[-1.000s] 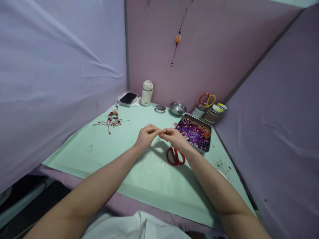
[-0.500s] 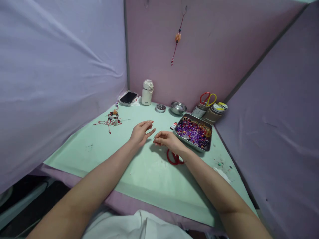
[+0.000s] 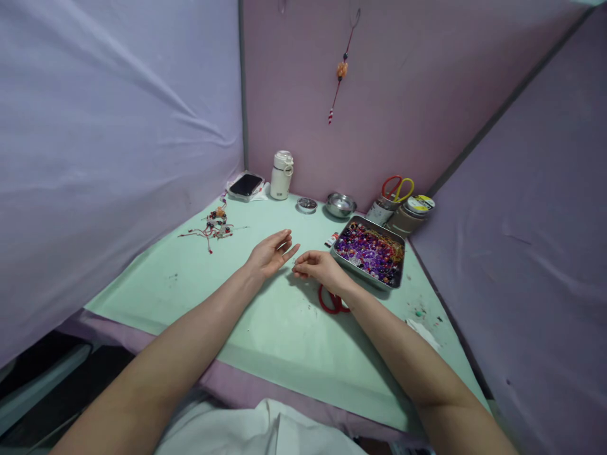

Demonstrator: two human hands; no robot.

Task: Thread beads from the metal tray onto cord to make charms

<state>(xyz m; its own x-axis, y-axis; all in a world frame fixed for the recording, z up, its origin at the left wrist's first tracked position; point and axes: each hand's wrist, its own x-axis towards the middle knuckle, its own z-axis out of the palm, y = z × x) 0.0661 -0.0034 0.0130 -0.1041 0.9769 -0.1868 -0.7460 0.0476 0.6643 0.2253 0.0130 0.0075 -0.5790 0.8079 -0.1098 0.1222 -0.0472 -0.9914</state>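
My left hand is held over the middle of the table, palm turned up and fingers apart, with nothing visible in it. Facing it, my right hand has thumb and fingertips pinched together; whatever is between them is too small to make out. Below my right wrist lie red-handled scissors, partly covered by the forearm. Just right of that hand stands a metal tray full of purple, red and clear beads.
Beaded red cords lie at the left. Along the back are a phone, a white bottle, a small round dish, a steel bowl and jars, one holding scissors. A beaded string hangs on the wall.
My left hand has opened slightly more, its palm turning further upward. The right hand keeps its pinch in nearly the same place. The whole view has shifted a little.
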